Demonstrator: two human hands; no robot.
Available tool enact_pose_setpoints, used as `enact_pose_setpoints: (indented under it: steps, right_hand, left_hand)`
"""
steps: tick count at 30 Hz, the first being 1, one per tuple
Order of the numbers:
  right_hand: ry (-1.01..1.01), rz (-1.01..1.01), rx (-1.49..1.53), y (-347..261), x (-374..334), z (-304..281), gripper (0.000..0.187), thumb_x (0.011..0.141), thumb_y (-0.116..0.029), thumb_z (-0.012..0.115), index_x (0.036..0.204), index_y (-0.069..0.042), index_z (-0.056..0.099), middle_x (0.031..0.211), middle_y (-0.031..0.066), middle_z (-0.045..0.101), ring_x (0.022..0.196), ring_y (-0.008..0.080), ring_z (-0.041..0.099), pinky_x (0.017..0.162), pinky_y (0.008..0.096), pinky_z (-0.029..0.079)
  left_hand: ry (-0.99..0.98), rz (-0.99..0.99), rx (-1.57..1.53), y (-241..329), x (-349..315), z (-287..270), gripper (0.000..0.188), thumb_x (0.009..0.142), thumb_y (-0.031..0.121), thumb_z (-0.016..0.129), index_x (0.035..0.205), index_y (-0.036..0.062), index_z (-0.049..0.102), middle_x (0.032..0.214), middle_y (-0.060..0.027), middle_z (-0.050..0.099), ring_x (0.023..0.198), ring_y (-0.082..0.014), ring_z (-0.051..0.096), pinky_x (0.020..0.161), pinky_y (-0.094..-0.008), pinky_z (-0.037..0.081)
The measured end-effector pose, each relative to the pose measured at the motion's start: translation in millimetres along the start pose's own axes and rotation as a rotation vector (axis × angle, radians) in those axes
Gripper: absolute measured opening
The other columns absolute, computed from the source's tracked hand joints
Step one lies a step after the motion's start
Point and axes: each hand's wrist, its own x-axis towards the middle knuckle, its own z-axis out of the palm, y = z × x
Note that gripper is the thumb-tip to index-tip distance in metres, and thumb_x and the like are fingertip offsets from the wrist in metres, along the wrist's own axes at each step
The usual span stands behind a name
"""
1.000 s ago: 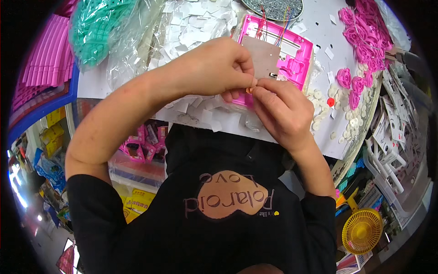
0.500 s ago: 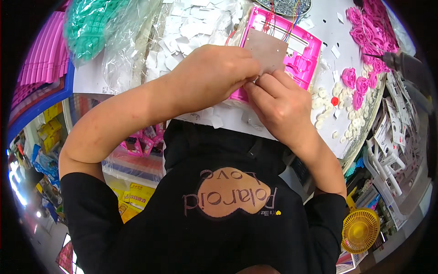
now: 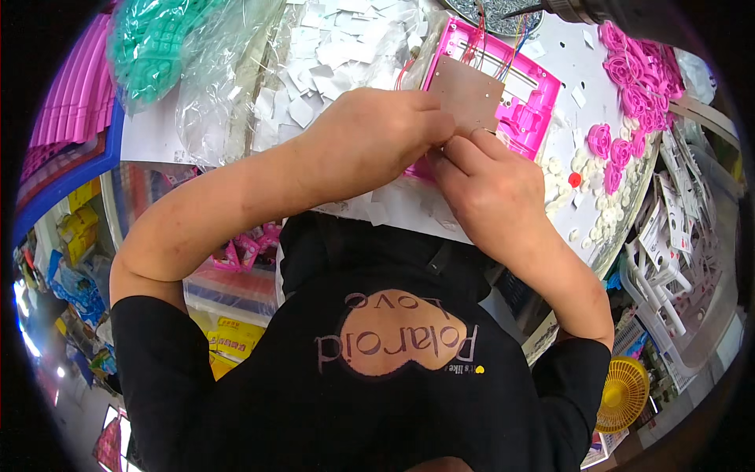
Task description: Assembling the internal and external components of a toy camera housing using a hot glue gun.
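A flat brown circuit board (image 3: 469,93) with small holes lies tilted over an open bright pink plastic casing (image 3: 543,102). Thin red, blue and yellow wires (image 3: 478,39) run from behind the board toward the far side. My left hand (image 3: 393,130) is closed, its fingertips pinching at the board's near edge. Close against it, my right hand (image 3: 499,181) has its fingers curled at the same edge. The fingertips nearly meet there and hide whatever small part may lie between them.
White paper pieces (image 3: 338,47) and clear bags with green parts (image 3: 149,55) lie left. A round tray of screws (image 3: 503,16) stands beyond the casing, near a dark pointed driver tool (image 3: 578,9). Pink coils (image 3: 641,86) and small white parts (image 3: 605,212) lie right.
The dark driver tool has swung from the right side to the top, near the screw tray. The view has shifted slightly; both hands stay together at the board's near edge.
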Motion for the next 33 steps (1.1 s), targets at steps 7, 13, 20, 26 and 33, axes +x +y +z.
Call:
enact_pose_setpoints:
  steps: [7, 13, 20, 26, 33]
  right_hand:
    - [-0.088, 0.068, 0.092, -1, -15, -5, 0.043, 0.074, -0.005, 0.071, 0.117, -0.006, 0.072, 0.093, 0.0045, 0.066, 0.095, 0.0260, 0.067, 0.066, 0.0338, 0.057]
    - [-0.023, 0.100, 0.111, 0, -18, 3, 0.051, 0.077, -0.005, 0.068, 0.128, -0.004, 0.067, 0.090, 0.0070, 0.064, 0.094, 0.0275, 0.066, 0.068, 0.0347, 0.057]
    - [-0.196, 0.173, 0.080, -12, -7, -12, 0.056, 0.080, -0.006, 0.065, 0.135, 0.003, 0.061, 0.096, 0.0105, 0.062, 0.096, 0.0278, 0.061, 0.080, 0.0357, 0.055]
    - [-0.306, 0.186, 0.085, -15, -14, -19, 0.065, 0.078, -0.010, 0.070, 0.140, 0.006, 0.056, 0.102, 0.0115, 0.058, 0.100, 0.0295, 0.058, 0.089, 0.0383, 0.051]
    - [-0.203, 0.118, 0.217, 2, -18, -19, 0.064, 0.077, -0.013, 0.073, 0.139, -0.003, 0.059, 0.097, 0.0099, 0.059, 0.096, 0.0290, 0.059, 0.081, 0.0388, 0.053]
  left_hand:
    - [0.234, -0.373, -0.410, -3, 17, -33, 0.016, 0.086, 0.003, 0.072, 0.101, 0.0042, 0.069, 0.087, -0.0057, 0.065, 0.074, -0.0214, 0.063, 0.068, -0.0270, 0.049]
    - [0.316, -0.041, 0.273, -7, 6, -53, 0.026, 0.083, 0.003, 0.074, 0.109, 0.0061, 0.070, 0.105, -0.0086, 0.064, 0.090, -0.0241, 0.062, 0.078, -0.0323, 0.049]
    - [0.101, 0.040, 0.352, -11, -4, -40, 0.032, 0.079, 0.004, 0.075, 0.111, 0.0075, 0.069, 0.124, -0.0096, 0.061, 0.102, -0.0310, 0.058, 0.089, -0.0406, 0.049]
    - [0.041, 0.167, 0.327, -22, 6, -55, 0.020, 0.077, 0.009, 0.080, 0.089, 0.0058, 0.064, 0.125, -0.0098, 0.062, 0.105, -0.0322, 0.058, 0.089, -0.0428, 0.050]
    - [-0.049, 0.169, 0.207, -12, 22, -81, 0.016, 0.083, 0.019, 0.075, 0.087, 0.0053, 0.068, 0.102, -0.0138, 0.067, 0.089, -0.0319, 0.065, 0.083, -0.0444, 0.050]
